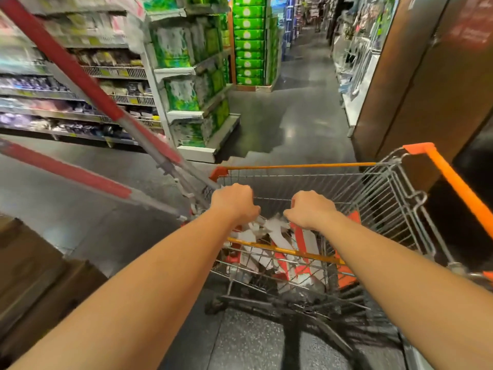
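A wire shopping cart with orange rim trim stands on the dark floor in front of me. My left hand and my right hand both curl round a thin wire bar that runs across the cart, side by side with a gap between them. White and red packages lie in the basket below my hands. Two long red-and-grey poles stick out of the cart's left side and slant up to the left.
Shelves of packaged goods line the left, ending in a rack of green packs. A stack of green boxes stands further ahead. A brown pillar rises on the right, brown cartons sit at lower left. The aisle runs ahead.
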### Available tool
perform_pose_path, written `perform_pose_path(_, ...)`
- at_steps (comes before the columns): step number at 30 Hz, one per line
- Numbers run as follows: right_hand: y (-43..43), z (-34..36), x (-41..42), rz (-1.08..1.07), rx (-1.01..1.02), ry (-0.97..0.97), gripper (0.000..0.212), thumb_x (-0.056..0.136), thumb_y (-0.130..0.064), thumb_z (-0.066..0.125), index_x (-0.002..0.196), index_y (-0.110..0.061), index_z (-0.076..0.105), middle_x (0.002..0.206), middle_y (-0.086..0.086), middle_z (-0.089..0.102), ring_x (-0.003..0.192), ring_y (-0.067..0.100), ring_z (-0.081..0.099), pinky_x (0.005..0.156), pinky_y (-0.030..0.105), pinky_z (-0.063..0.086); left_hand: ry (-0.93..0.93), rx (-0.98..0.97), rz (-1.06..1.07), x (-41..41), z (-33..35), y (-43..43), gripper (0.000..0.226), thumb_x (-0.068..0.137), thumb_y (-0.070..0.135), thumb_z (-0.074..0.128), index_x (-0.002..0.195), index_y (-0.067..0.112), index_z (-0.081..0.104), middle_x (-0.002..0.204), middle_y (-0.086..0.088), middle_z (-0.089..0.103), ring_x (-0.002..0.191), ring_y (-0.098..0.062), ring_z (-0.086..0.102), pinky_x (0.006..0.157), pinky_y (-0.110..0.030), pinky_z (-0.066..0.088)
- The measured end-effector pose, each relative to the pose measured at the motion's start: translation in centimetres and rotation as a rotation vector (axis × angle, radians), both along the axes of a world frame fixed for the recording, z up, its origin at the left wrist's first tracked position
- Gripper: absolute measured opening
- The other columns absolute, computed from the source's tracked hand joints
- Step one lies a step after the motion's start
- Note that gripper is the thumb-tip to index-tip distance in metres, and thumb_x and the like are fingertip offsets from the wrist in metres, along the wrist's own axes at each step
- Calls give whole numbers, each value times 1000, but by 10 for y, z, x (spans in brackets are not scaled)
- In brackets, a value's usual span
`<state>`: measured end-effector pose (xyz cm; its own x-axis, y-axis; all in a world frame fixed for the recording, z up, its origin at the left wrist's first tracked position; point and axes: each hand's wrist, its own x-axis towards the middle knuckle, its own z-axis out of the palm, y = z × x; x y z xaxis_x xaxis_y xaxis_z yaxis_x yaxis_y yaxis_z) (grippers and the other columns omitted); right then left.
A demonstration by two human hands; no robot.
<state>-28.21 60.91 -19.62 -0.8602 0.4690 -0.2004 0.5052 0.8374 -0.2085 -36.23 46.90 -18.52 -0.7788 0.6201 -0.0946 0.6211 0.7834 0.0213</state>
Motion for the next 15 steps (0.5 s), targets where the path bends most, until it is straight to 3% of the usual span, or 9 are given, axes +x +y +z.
perform_pose_path(7, -1, -39, -81, -40, -72, -39, 34, 91, -38, 51, 107, -12, 64, 112, 11, 65, 101, 31, 61, 75, 34, 46, -32, -56, -56, -77, -20, 12, 39, 92, 43, 50, 117, 15, 60, 117, -10, 63, 107, -31, 60, 81, -38, 45)
perform_pose_path(15, 29, -87, -147, -55, -198, -103, 34, 90, -37, 54, 109, -11, 63, 115, 11, 63, 105, 33, 60, 82, 37, 48, -66, -156, -91, -142, -54, 63, 33, 90, 39, 55, 110, 13, 61, 107, -9, 64, 98, -31, 62, 69, -36, 42)
